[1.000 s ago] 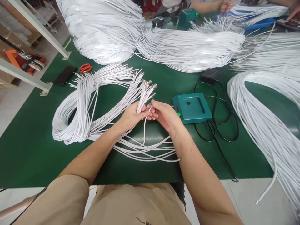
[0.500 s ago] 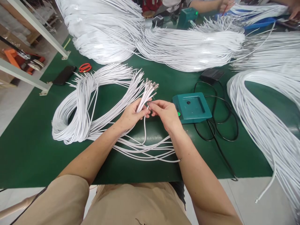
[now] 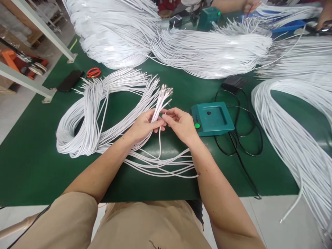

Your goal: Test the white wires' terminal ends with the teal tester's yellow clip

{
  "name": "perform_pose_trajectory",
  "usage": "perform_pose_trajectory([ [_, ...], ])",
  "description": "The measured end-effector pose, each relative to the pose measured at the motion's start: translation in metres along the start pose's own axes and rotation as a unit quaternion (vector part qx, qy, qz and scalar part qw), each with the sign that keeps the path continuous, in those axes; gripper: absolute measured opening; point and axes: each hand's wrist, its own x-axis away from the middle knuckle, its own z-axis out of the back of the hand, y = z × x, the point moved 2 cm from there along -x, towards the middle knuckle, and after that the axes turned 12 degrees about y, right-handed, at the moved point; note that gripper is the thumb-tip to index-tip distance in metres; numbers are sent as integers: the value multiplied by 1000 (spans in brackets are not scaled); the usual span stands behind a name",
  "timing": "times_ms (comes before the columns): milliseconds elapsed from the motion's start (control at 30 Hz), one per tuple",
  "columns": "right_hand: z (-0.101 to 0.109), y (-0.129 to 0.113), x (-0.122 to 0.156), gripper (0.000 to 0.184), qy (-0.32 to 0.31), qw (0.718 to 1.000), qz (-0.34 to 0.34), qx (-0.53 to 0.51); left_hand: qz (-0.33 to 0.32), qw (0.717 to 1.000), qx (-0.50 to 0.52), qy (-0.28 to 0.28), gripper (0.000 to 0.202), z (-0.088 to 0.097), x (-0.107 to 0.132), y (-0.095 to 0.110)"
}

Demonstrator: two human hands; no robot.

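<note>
White cables (image 3: 158, 110): smooth, plastic-looking sheathing, soft sheen; bunched tips (image 3: 165, 90) metallic, silvery. Worktop (image 3: 38, 169): smooth, slightly glossy. Teal box (image 3: 215, 117): moulded-plastic look, satin. Red scissors (image 3: 93, 72): glossy, plastic-looking handles. Post (image 3: 47, 31): painted-metal look, matt. Shirt (image 3: 153, 224): matt cloth. Floor tiles (image 3: 275, 211): smooth.

Green table (image 3: 166, 191) spans view, light glinting dully off it. Two white posts (image 3: 45, 29) footed at its left edge. Pale tiled floor (image 3: 269, 212). Orange pallet jack (image 3: 10, 59) at far left.

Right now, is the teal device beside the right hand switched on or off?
The teal device appears on: its green button glows brightly.
</note>
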Motion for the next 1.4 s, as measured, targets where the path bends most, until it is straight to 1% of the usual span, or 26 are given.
perform_pose_trajectory([
  [67,0,0,0,20,-2,997,47,61,22,1000,13,-3,43,1,-1,0],
  [133,2,-3,1,24,-4,979,138,151,53,998,28,-5,44,3,-3,-1],
  [167,3,-5,2,27,-7,961,190,202,68,997,34,-6,44,4,-4,-1],
  [233,7,-10,3,29,-8,910,277,309,85,996,39,-2,44,5,-5,-4],
  [267,10,-11,3,27,-1,885,301,356,85,996,38,3,44,4,-6,-5],
  [300,14,-12,2,24,12,864,310,396,81,996,34,9,44,4,-7,-7],
  [367,21,-10,1,21,28,840,300,452,66,997,20,20,44,2,-8,-11],
  [433,25,-5,-2,21,19,831,279,482,50,998,-1,24,44,0,-8,-16],
  [500,27,0,-4,20,2,828,271,491,34,999,-22,26,44,-2,-9,-19],
  [567,26,2,-6,19,-2,828,270,491,19,999,-40,28,44,-3,-10,-21],
  [733,23,0,-8,21,-12,824,264,502,2,996,-76,43,46,-3,-13,-27],
  [933,21,2,-11,23,10,815,262,516,-10,991,-124,57,44,-3,-17,-34],
  [1067,21,2,-9,20,7,816,263,515,-1,989,-137,56,45,-3,-18,-34],
  [1100,23,1,-8,19,18,817,265,512,5,989,-134,55,46,-3,-18,-34],
  [1133,26,1,-6,18,41,816,265,512,12,990,-129,55,46,-3,-18,-34],
  [1200,33,0,-4,22,120,810,244,520,27,991,-117,54,47,-2,-18,-33],
  [1267,41,3,-3,32,198,798,199,533,40,992,-108,49,47,-2,-18,-33],
  [1300,44,5,-3,36,217,794,179,539,44,992,-105,46,47,-1,-19,-32],
  [1333,46,8,-4,38,223,793,165,543,47,993,-102,43,48,0,-19,-32],
  [1400,48,12,-5,40,215,796,156,544,48,994,-87,42,48,3,-18,-31],
])
